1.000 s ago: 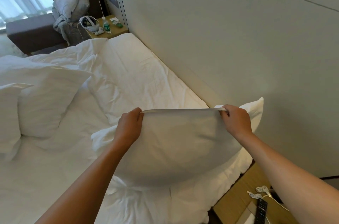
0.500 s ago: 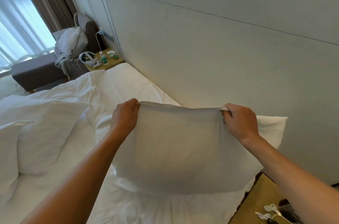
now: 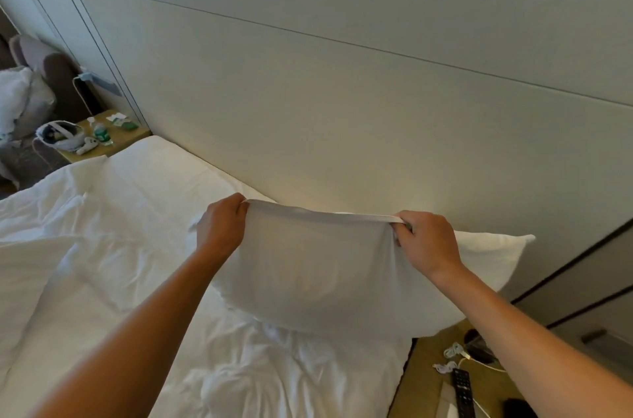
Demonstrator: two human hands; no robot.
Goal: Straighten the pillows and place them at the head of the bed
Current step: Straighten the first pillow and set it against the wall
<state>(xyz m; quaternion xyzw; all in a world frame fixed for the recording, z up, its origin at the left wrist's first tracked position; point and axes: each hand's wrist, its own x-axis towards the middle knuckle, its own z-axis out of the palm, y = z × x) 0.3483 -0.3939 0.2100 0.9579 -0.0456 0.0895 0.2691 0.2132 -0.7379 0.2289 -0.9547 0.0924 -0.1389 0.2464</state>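
A white pillow (image 3: 318,273) hangs by its top edge above the right end of the bed (image 3: 144,198), close to the padded headboard wall (image 3: 308,109). My left hand (image 3: 222,225) pinches the pillow's upper left corner. My right hand (image 3: 428,239) grips the top edge further right, and the pillow's right corner (image 3: 496,246) sticks out behind that hand. Another white pillow (image 3: 20,280) lies on the rumpled duvet at the left edge of the view, partly cut off.
A wooden nightstand (image 3: 424,393) at the lower right carries a black remote (image 3: 462,390) and white cables. The far nightstand (image 3: 113,140) holds a small bottle, a headset and small items. A dark armchair (image 3: 30,99) piled with white linen stands beyond it.
Both hands have carried the pillow further right and nearer the headboard, its lower part now over the bed's right edge. The view has tilted up toward the wall.
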